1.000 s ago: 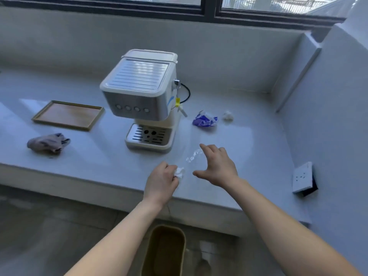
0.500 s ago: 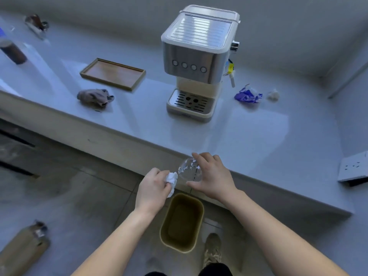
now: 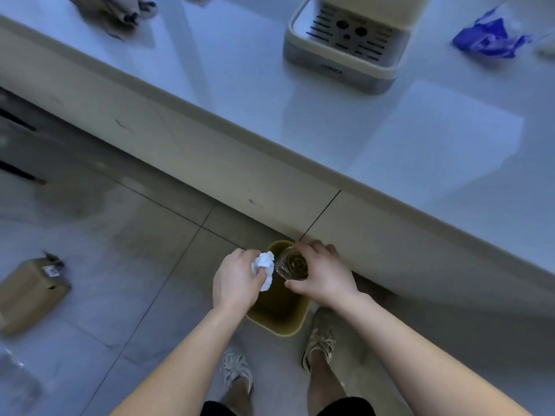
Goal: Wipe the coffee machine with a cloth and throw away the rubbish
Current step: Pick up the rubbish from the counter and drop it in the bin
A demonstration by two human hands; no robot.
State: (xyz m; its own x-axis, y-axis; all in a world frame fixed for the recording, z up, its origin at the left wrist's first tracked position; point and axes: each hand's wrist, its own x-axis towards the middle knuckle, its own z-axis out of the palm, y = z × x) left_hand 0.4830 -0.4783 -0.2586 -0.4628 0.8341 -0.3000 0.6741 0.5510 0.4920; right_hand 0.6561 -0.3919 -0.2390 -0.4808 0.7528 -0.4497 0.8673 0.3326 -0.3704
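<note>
Now over the bin, both hands loaded.

Left hand (image 3: 237,280) closed on a crumpled tissue (image 3: 264,267); right hand (image 3: 322,276) gripping a clear plastic lid (image 3: 292,267), dome side on. Directly underneath, the bin (image 3: 279,315), mouth up, against the counter (image 3: 390,139) front edge. Probably just let go. Still up top: cloth (image 3: 120,9), coffee machine (image 3: 345,52), blue wrapper (image 3: 488,37).

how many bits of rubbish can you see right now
3: a white paper wad in the left hand, a clear plastic lid in the right hand, a blue wrapper on the counter. More may be out of view.
</note>
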